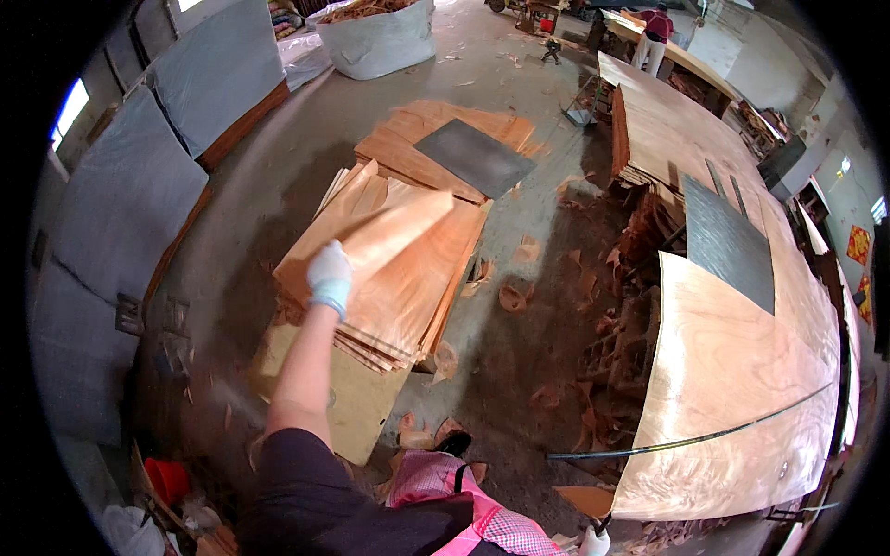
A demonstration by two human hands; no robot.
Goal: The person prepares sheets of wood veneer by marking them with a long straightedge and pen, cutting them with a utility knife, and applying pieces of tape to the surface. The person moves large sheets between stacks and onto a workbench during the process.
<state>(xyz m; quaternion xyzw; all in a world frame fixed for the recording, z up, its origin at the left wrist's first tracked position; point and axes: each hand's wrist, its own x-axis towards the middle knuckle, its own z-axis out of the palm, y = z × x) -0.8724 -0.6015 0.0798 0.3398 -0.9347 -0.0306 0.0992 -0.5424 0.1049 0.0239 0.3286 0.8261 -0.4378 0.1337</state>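
Right hand: gloved in white, right hand (595, 541) down by the tabletop's near-left corner, a dark slim end beside it; too small here, cannot tell how its fingers are set.
Pale sheet: broad and glossy, the pale sheet (732, 371) covers the near end of the tabletop, a thin dark rod (686, 442) across it and poking past the left edge.
Yellowish board: low down, the yellowish board (357, 417) juts out past the stack's near edge.
Left hand: here's the action, left hand (330, 273) in a white glove with a blue cuff, fingers closed on the raised veneer.
Raised veneer: thin, warm tan, smooth, the raised veneer (403, 230) bends in a long curl over the stack, its tip toward the far-right corner.
Stack: reddish-orange swirling grain, the stack (413, 292) shows ragged layers along its near and right edges.
Floor lanes: floor (505, 357) strewn with scraps between stack and tabletop; a wider strip on the left, up to the wrapped piles (120, 250).
Grey panel: beyond the far edge, the grey panel (476, 157) lies on a second pile (399, 144).
Far end: a big white sack (380, 44), and another person (655, 28) standing at the right.
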